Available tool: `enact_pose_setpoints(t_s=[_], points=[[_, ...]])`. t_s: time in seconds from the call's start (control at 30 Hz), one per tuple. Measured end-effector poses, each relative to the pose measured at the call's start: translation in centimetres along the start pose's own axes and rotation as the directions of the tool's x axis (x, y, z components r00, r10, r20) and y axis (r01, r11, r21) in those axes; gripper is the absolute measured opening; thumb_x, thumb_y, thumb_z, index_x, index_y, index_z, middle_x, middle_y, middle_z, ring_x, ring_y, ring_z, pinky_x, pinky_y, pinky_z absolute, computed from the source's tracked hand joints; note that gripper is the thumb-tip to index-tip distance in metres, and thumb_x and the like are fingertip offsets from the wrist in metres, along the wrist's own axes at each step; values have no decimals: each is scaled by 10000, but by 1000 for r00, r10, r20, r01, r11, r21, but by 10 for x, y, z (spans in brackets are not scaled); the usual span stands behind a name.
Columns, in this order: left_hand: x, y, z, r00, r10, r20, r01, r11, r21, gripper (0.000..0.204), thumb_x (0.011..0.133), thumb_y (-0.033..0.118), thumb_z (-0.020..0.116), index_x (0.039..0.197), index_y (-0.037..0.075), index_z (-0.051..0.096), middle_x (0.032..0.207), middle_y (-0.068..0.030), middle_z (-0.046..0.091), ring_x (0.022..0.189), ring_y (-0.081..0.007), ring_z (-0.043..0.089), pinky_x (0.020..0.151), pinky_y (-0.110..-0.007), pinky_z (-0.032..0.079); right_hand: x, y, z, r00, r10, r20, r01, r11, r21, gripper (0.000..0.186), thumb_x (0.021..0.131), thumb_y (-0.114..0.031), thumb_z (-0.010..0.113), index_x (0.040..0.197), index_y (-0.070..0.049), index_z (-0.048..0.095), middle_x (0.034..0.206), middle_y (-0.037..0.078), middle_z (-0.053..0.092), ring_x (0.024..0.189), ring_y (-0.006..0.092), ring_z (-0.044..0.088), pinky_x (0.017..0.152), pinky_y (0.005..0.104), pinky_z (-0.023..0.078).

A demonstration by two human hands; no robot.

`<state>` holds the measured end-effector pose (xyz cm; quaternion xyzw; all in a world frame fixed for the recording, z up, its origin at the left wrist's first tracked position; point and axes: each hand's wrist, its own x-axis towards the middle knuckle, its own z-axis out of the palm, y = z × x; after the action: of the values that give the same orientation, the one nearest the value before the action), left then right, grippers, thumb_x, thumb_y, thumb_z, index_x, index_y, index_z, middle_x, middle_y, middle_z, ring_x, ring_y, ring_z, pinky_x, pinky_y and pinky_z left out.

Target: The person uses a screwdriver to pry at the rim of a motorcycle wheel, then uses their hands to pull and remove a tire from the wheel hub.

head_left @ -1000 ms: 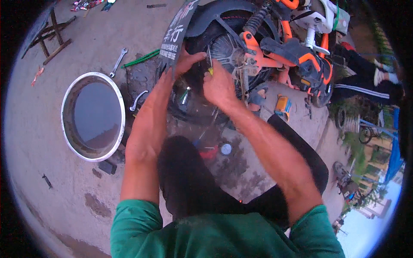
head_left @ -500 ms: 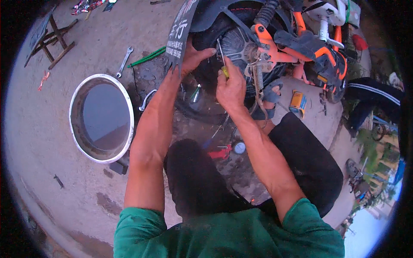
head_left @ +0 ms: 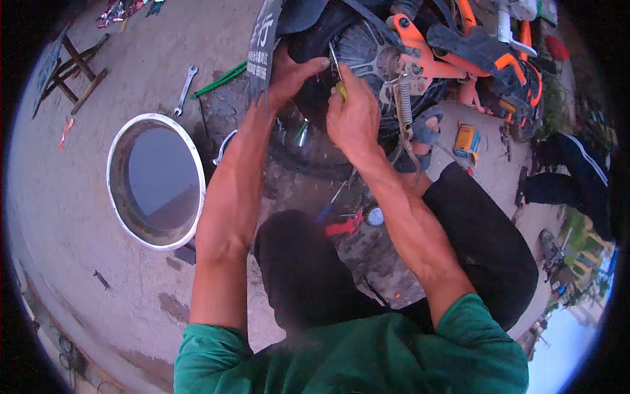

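My left hand (head_left: pixel 295 69) is at the rear tyre (head_left: pixel 308 98) of a black and orange two-wheeler (head_left: pixel 476 62), its thumb stretched toward the hub (head_left: pixel 361 52), its other fingers mostly hidden behind a dark mudflap (head_left: pixel 259 59). My right hand (head_left: pixel 353 111) grips a yellow-handled screwdriver (head_left: pixel 340 89), its metal shaft upright against the tyre beside the hub. Below the wheel are a small shiny metal can or tube (head_left: pixel 302 133), a red tool (head_left: pixel 342 227) and a round gauge (head_left: pixel 375 217).
A metal basin (head_left: pixel 118 184) of murky water is at my left, with a spanner (head_left: pixel 185 90), green levers (head_left: pixel 220 82) and a wooden stool (head_left: pixel 82 72) beyond. A yellow box (head_left: pixel 467 141) lies right of the wheel. Another person's dark-trousered legs (head_left: pixel 561 187) show at the right edge.
Both my hands have shifted slightly upward in view, still at the tyre with the screwdriver in my right. The other person's legs at the right have changed position, now lower in view.
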<state>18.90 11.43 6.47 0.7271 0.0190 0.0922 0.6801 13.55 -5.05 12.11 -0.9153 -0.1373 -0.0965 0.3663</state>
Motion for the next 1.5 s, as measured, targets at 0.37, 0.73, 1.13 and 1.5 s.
enact_pose_setpoints(t_s=[0.37, 0.73, 1.13, 1.5], points=[[11, -29, -1, 997, 63, -48, -59, 995, 79, 799, 774, 306, 851, 1419, -6, 497, 1333, -132, 623, 1207, -257, 602, 1071, -373, 466, 14, -15, -4, 991, 93, 93, -84, 992, -95, 463, 888, -11, 604, 1349, 32, 573, 1147, 293, 652, 1065, 471, 626, 934, 508, 501], [0, -11, -6, 999, -51, -20, 52, 998, 47, 846, 722, 315, 879, 1401, -24, 505, 1340, -165, 615, 1225, -284, 597, 1076, -390, 458, 13, -13, -4, 996, 28, 87, -23, 998, -55, 578, 874, 17, 591, 1444, -63, 542, 1121, 283, 650, 1024, 473, 635, 905, 510, 514], [-2, -5, -4, 995, -87, -41, 89, 995, 51, 851, 738, 333, 866, 1422, -15, 499, 1333, -159, 621, 1219, -274, 598, 1076, -394, 456, 13, -23, -27, 969, 152, 196, -155, 988, -5, 623, 874, -38, 637, 1477, -32, 481, 1229, 305, 627, 1093, 466, 630, 951, 487, 510], [5, -17, -2, 999, -5, -48, 8, 999, 50, 929, 723, 367, 865, 1462, -26, 463, 1406, -180, 575, 1301, -295, 553, 1114, -394, 419, -41, 26, -15, 699, 461, 547, -647, 80, 759, 488, 1018, -178, 638, 1474, -76, 497, 909, 30, 615, 609, 52, 458, 466, 204, 321]])
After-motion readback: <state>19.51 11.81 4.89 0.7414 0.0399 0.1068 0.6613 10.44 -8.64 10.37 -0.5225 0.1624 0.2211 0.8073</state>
